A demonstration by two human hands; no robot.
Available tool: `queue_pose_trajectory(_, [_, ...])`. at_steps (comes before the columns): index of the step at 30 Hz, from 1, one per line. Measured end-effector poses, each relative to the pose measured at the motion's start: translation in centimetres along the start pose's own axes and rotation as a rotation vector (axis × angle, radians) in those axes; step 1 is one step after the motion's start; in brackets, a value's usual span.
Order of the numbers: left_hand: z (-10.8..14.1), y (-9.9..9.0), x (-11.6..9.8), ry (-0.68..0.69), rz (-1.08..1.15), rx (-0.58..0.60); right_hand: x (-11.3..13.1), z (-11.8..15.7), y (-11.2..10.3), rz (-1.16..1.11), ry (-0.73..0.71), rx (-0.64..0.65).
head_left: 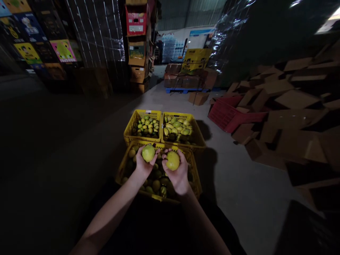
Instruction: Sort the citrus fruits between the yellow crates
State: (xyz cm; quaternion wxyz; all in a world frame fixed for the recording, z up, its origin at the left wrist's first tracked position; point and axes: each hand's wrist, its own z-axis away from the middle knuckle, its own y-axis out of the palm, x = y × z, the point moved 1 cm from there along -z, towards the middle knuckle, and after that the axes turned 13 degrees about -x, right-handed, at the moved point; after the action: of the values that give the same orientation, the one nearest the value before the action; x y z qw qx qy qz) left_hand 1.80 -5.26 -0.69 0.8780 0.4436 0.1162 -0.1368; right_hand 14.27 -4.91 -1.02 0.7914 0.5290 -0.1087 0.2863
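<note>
My left hand point(143, 167) is closed around a greenish-yellow mango point(148, 153). Beside it, my right hand point(181, 175) grips a yellower mango point(173, 160), its fingers curled round the sides. Both hands are raised over the near yellow crate point(197, 179), which holds several dim green and yellow mangoes point(156, 185); my hands and forearms hide part of them. Just beyond stand two more yellow crates side by side. The back left crate point(128, 128) contains smaller-looking mangoes point(147, 122), and the back right crate point(199, 136) contains longer ones point(177, 124).
To the right lies a heap of flattened and open cardboard boxes point(292, 120) with a red crate point(225, 115) at its edge. Ahead, a blue pallet point(176, 90) bears cartons, and a loose box point(198, 98) sits near it. Stacked cartons point(136, 51) and wrapped stacks rise behind.
</note>
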Motion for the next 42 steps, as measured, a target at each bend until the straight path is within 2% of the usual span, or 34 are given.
queue_pose_trajectory(5, [-0.59,0.63,0.36,0.07,0.054,0.072,-0.14,-0.8,0.06,-0.029,0.016,0.057])
queue_pose_trajectory(12, [-0.14,0.91,0.61,0.123,0.0,0.087,-0.15,-0.81,0.1,-0.145,-0.015,-0.028])
queue_pose_trajectory(15, [-0.44,0.81,0.57,0.08,0.099,0.123,-0.19,-0.6,0.12,-0.172,-0.049,-0.06])
queue_pose_trajectory(18, [-0.9,0.65,0.5,0.012,0.169,0.154,-0.23,-0.57,0.15,-0.171,-0.072,-0.013])
queue_pose_trajectory(27, [-0.83,0.81,0.32,-0.02,0.173,0.155,-0.22,-0.58,0.29,-0.195,-0.079,0.033])
queue_pose_trajectory(34, [-0.57,0.95,0.29,-0.083,0.16,0.215,-0.32,-0.59,0.4,-0.32,-0.015,0.003])
queue_pose_trajectory(42, [-0.57,1.04,0.15,-0.078,0.222,0.197,-0.37,-0.76,0.66,-0.429,0.022,-0.042])
